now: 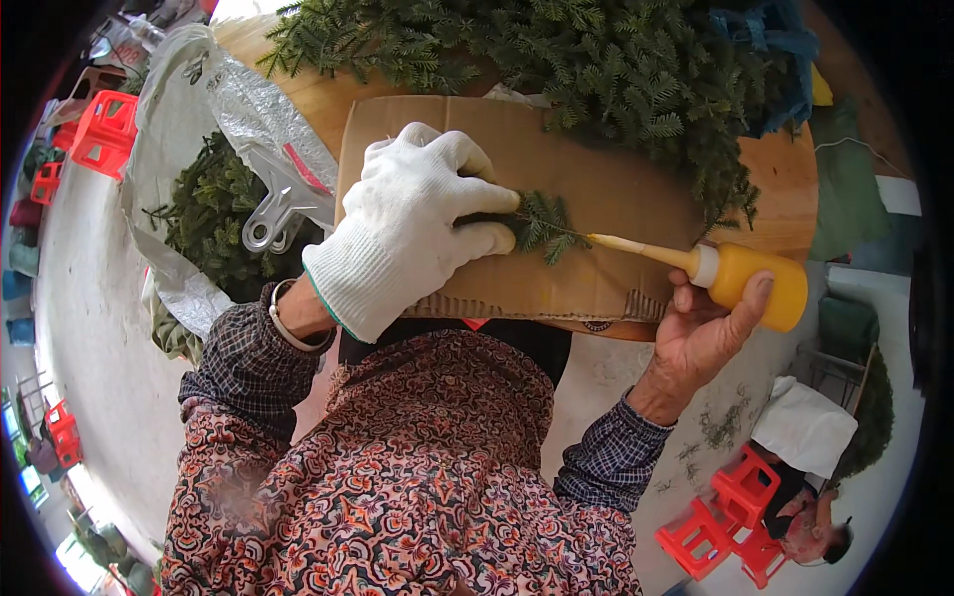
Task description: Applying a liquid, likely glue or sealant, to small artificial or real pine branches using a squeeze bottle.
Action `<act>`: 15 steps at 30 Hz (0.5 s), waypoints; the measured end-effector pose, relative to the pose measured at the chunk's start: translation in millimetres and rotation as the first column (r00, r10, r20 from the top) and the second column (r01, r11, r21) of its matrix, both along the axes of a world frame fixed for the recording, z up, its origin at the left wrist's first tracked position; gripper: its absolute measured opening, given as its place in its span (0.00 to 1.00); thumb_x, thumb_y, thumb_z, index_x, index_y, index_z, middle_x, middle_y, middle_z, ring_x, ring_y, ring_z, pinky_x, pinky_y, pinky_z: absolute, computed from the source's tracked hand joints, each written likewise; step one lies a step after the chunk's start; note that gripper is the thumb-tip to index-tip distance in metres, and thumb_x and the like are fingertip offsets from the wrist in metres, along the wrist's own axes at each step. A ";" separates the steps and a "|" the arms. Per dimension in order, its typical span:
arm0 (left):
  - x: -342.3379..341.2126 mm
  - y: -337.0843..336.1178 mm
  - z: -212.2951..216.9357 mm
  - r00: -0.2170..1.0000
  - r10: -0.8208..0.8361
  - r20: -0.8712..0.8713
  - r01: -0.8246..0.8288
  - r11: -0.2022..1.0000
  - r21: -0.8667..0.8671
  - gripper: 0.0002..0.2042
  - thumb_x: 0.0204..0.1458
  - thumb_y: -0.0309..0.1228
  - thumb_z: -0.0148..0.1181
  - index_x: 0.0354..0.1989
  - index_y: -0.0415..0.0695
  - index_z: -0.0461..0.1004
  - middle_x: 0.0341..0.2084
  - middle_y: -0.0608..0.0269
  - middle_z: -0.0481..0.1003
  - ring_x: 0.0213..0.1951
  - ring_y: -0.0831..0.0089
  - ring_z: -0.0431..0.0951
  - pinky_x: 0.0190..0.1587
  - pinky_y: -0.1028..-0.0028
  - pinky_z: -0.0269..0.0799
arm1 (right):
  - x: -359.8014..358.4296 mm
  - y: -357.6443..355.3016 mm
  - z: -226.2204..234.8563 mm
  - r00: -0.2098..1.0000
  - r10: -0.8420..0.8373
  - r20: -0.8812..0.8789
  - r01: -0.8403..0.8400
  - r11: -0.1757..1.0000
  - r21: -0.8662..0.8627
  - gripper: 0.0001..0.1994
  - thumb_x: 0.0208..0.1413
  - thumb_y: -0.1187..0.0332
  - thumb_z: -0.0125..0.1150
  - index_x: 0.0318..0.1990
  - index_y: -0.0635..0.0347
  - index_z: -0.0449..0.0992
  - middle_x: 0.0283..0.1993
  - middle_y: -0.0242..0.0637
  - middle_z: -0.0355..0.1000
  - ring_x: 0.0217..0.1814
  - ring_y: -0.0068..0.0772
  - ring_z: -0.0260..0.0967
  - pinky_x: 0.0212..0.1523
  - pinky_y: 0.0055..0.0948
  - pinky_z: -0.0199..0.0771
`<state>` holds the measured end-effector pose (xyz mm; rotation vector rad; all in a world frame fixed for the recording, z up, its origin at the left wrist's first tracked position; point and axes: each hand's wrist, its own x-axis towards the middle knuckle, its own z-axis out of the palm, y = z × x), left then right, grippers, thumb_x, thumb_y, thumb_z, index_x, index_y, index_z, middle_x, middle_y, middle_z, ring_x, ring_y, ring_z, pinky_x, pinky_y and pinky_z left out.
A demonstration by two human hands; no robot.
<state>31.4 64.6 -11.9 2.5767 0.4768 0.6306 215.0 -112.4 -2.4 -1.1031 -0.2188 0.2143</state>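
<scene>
Nearest, the person's own patterned smock and checked sleeves fill the lower middle of the head view. Just beyond, the right hand [699, 338], bare, is wrapped around a yellow squeeze bottle [755, 283], thumb pressed along its side; the bottle's long cream nozzle [636, 248] points left and its tip meets the stem of a small fir sprig [542, 226]. The left hand [412, 223], in a white knit glove with a bangle at the wrist, pinches that sprig between thumb and fingers, holding it down on a sheet of brown cardboard [606, 189] that lies on a round wooden table [785, 189]. To the left of the glove, a clear plastic bag [199, 109] hangs open with more green cuttings inside. Farther back, a big heap of fir branches [556, 60] covers the table's far side. On the floor stand red plastic stools [730, 521] at lower right and others at upper left, and another person sits beside the lower-right ones.
</scene>
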 end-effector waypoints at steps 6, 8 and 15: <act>0.1 -0.8 0.3 1.000 -0.013 -0.001 0.013 1.000 0.004 0.09 0.43 0.40 0.61 0.32 0.55 0.81 0.37 0.68 0.71 0.39 0.65 0.65 0.47 0.67 0.59 | 2.5 -6.0 -3.2 1.000 -0.016 -0.025 0.017 0.999 0.036 0.18 0.54 0.56 0.62 0.44 0.59 0.68 0.33 0.40 0.74 0.18 0.26 0.66 0.17 0.16 0.70; 0.2 -0.7 0.3 1.000 -0.014 -0.002 0.014 1.000 0.006 0.09 0.43 0.40 0.61 0.32 0.55 0.81 0.37 0.68 0.71 0.40 0.65 0.65 0.47 0.67 0.59 | 4.0 -7.6 -4.7 0.999 -0.025 -0.028 0.026 0.999 0.040 0.18 0.54 0.56 0.62 0.44 0.59 0.68 0.33 0.40 0.74 0.18 0.26 0.66 0.17 0.17 0.70; 0.4 1.5 -1.5 1.000 -0.026 -0.001 0.026 1.000 0.007 0.09 0.43 0.40 0.61 0.32 0.55 0.81 0.37 0.68 0.71 0.40 0.65 0.66 0.46 0.67 0.59 | 6.4 -14.4 -5.5 0.999 -0.025 -0.023 0.025 0.999 0.033 0.18 0.55 0.55 0.62 0.44 0.59 0.68 0.32 0.39 0.74 0.16 0.25 0.63 0.17 0.18 0.70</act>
